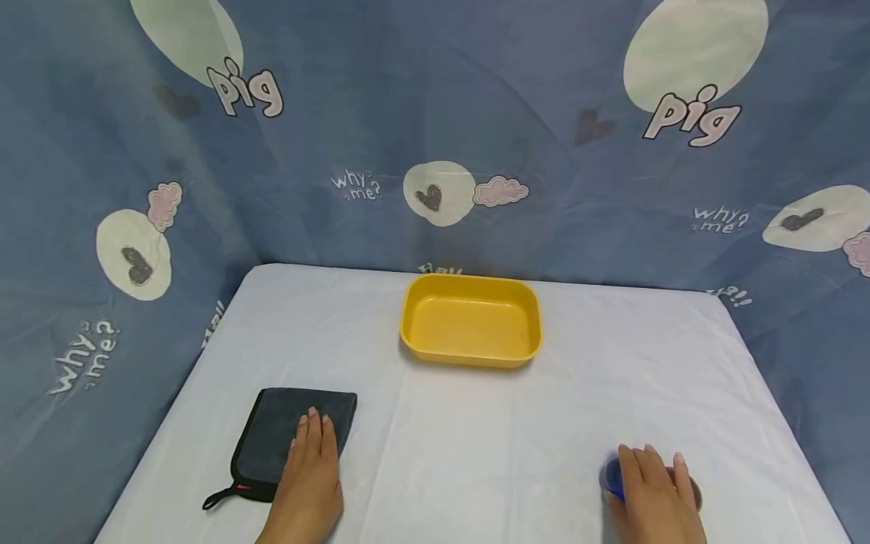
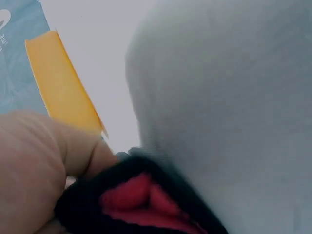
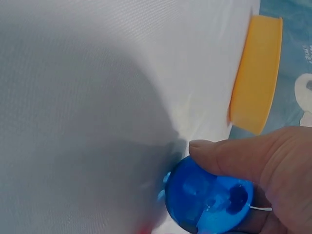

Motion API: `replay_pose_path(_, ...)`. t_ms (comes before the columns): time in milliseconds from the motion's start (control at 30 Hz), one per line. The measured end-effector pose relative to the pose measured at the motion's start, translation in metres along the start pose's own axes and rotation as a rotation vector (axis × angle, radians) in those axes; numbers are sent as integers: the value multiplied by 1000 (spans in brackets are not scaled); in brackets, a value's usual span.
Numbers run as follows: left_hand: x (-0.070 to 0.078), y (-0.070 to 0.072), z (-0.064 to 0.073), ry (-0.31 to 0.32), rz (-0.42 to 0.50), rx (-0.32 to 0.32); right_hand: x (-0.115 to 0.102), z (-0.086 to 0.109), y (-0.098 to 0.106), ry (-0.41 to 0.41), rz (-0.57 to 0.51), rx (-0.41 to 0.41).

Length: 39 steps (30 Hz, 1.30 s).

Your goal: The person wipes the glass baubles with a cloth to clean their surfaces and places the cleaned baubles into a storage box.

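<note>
A dark grey pot holder [image 1: 265, 434] with black trim and a hanging loop lies at the left of the table. My left hand [image 1: 307, 480] holds its right side, fingers stretched over the top. In the left wrist view the thumb is at the pot holder's black edge [image 2: 131, 170], which gapes on a red lining. At the right, my right hand [image 1: 655, 495] grips a rounded, shiny blue see-through object [image 3: 204, 195] from above. Thumb and fingers lie around it. A reddish-brown part shows on its right in the head view; its kind is unclear.
A yellow rectangular tray [image 1: 472, 321] stands at the back middle of the white-covered table [image 1: 448, 453]. Blue printed cloth [image 1: 381, 113] hangs behind the table and along its sides.
</note>
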State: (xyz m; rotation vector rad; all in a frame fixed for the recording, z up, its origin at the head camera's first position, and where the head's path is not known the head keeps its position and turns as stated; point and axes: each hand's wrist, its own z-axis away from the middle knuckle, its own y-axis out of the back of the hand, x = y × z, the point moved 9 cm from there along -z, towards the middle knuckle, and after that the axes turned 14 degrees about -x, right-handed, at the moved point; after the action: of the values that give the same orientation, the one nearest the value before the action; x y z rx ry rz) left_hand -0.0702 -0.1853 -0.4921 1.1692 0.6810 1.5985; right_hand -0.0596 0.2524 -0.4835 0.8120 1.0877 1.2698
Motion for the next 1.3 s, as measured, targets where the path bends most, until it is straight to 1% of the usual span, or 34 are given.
replay_pose_path(67, 2, 3, -1, 3, 6, 3, 0, 0, 0, 7, -4, -7)
replay_pose_path(133, 3, 6, -1, 19, 28, -5, -2, 1, 0, 25, -6, 4)
replay_pose_path(167, 3, 8, -1, 21, 44, -7, -3, 2, 0, 36, -8, 14)
replay_pose_path(233, 5, 12, -1, 20, 106, -27, -5, 3, 1, 65, 5, 48)
replay_pose_path(300, 9, 16, 0, 1, 198, -53, -7, 5, 4, 97, 15, 87)
replay_pose_path(333, 10, 18, 2, -2, 255, -68, -10, 5, 4, 115, 19, 99)
replay_pose_path(400, 14, 23, 7, -18, 369, -83, -15, 4, 4, 138, 20, 101)
replay_pose_path(467, 24, 27, 7, -56, 467, -82, -16, 2, 4, 128, 4, 71)
replay_pose_path(533, 33, 31, 8, -85, 567, -89, -17, -2, 1, 97, -18, 5)
replay_pose_path(600, 42, 33, 8, -113, 692, -107, -19, -6, -4, 51, -43, -78)
replay_pose_path(633, 46, 33, 9, -138, 775, -126, -20, -8, -6, 29, -55, -115)
replay_pose_path(700, 54, 33, 10, -180, 951, -184, -23, -11, -10, -6, -73, -173)
replay_pose_path(733, 59, 32, 11, -210, 1051, -224, -24, -12, -12, -20, -82, -194)
replay_pose_path(800, 69, 31, 13, -273, 1240, -317, -28, -14, -14, -41, -95, -224)
replay_pose_path(833, 74, 30, 14, -295, 1317, -360, -30, -15, -16, -44, -99, -232)
replay_pose_path(933, 87, 29, 16, -351, 1504, -459, -39, -17, -16, -31, -125, -231)
replay_pose_path(1000, 93, 28, 17, -369, 1581, -488, -46, -15, -15, -10, -163, -209)
replay_pose_path(1100, 100, 27, 16, -391, 1668, -509, -58, -12, -9, 14, -255, -172)
replay_pose_path(1200, 105, 25, 14, -393, 1725, -507, -70, -11, -1, 13, -372, -158)
replay_pose_path(1300, 108, 23, 12, -396, 1769, -484, -85, -13, 9, 20, -516, -146)
